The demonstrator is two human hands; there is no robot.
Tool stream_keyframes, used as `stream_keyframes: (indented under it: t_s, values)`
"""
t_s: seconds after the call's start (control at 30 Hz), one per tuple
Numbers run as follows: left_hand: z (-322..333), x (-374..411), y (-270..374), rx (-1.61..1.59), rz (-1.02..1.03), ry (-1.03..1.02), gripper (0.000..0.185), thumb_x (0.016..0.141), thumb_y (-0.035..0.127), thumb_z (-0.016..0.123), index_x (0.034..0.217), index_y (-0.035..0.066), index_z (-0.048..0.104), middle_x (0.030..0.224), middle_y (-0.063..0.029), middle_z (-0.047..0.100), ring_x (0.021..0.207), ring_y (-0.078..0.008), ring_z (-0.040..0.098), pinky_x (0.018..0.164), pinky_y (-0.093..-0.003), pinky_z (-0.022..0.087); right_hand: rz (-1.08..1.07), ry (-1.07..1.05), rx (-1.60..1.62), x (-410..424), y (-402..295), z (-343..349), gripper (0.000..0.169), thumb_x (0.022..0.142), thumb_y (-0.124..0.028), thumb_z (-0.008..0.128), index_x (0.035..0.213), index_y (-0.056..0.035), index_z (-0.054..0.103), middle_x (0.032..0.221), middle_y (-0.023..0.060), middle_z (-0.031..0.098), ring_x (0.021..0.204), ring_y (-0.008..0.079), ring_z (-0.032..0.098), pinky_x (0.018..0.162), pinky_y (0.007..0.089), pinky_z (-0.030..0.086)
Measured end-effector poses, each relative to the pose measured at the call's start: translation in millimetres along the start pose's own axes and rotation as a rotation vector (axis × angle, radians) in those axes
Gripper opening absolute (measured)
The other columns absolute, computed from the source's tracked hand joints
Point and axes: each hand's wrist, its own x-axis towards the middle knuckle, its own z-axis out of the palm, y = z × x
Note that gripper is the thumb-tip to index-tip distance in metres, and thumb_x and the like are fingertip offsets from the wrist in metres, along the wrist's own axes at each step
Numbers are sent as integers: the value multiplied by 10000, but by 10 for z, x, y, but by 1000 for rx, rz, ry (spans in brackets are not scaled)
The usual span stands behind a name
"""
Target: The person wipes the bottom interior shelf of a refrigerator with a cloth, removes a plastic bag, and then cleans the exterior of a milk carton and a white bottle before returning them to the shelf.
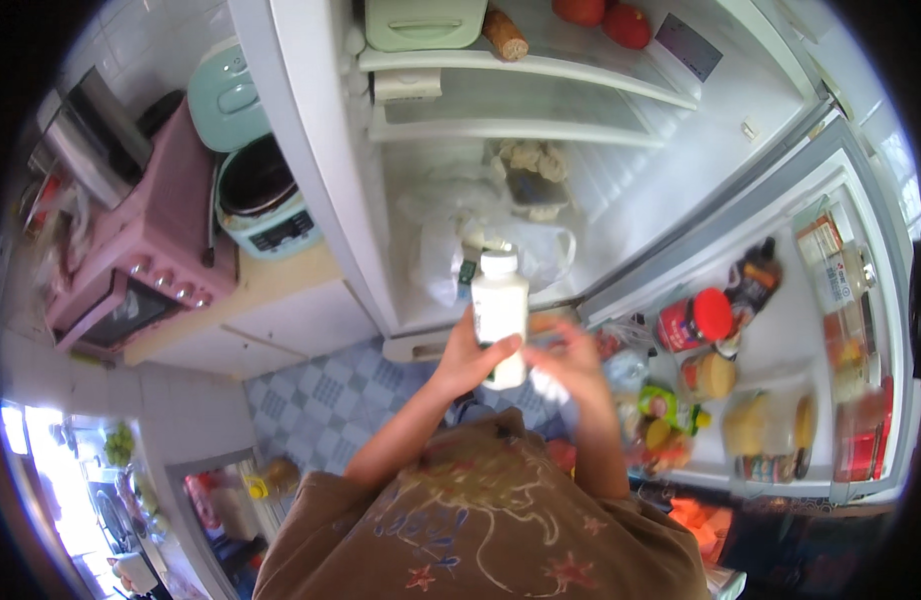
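Note:
In the head view my left hand (468,358) is closed around a white plastic bottle (499,300) with a white screw cap, held upright in front of the open refrigerator. My right hand (569,360) is just right of the bottle, blurred, and a small white thing (548,385) shows at its palm; whether the hand grips it is unclear. Behind the bottle, white plastic bags (442,247) lie in the bottom of the refrigerator (520,135), near a clear container (537,184) with pale food.
At right the open refrigerator door (775,375) carries a red-lidded jar (693,319), a dark sauce bottle (753,281) and other jars. Red fruit (627,26) and a green box (424,24) sit on the upper shelf. A pink toaster oven (142,255) and a rice cooker (265,202) stand left.

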Motion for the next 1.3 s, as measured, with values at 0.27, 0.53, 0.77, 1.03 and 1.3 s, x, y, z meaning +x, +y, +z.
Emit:
stream_keyframes:
  t_s: [0.27, 0.53, 0.77, 1.03, 1.3]
  values:
    - [-101, -180, 199, -473, -183, 120, 578, 972, 463, 313, 1251, -29, 432, 1102, -108, 559, 975, -165, 542, 834, -287, 451, -1103, -87, -864, -90, -626, 805, 180, 716, -77, 654, 881, -88, 583, 836, 66, 499, 795, 245, 466, 722, 337, 364]
    - [-416, -441, 602, -137, -28, 197, 490, 990, 400, 302, 1205, -13, 456, 1070, -73, 556, 981, -122, 492, 848, -263, 410, -1069, -193, -868, 288, -1192, 1128, 163, 737, -104, 638, 882, -106, 563, 856, 44, 493, 807, 248, 447, 707, 352, 343]
    - [-585, -662, 923, 106, 82, 101, 646, 743, 248, 710, 1232, -41, 403, 1060, -108, 560, 990, -166, 518, 867, -298, 424, -1205, -352, -876, 423, -1437, 1312, 69, 754, -113, 619, 802, -115, 571, 812, 37, 486, 804, 246, 435, 684, 348, 313]
    - [-692, -687, 1075, 31, 41, 78, 759, 681, 244, 754, 1279, -46, 387, 1156, -134, 541, 1073, -205, 513, 919, -323, 406, -1213, -716, -818, 433, -1746, 1273, 156, 739, -142, 655, 865, -65, 604, 890, 56, 562, 902, 283, 498, 767, 372, 423]
    - [-633, -662, 1073, -194, -50, -149, 810, 673, 262, 749, 1305, -62, 361, 1168, -125, 531, 1091, -204, 495, 940, -323, 386, -920, -584, -816, 354, -1834, 1222, 134, 806, -162, 582, 771, -44, 633, 702, 122, 601, 642, 318, 576, 588, 379, 456]
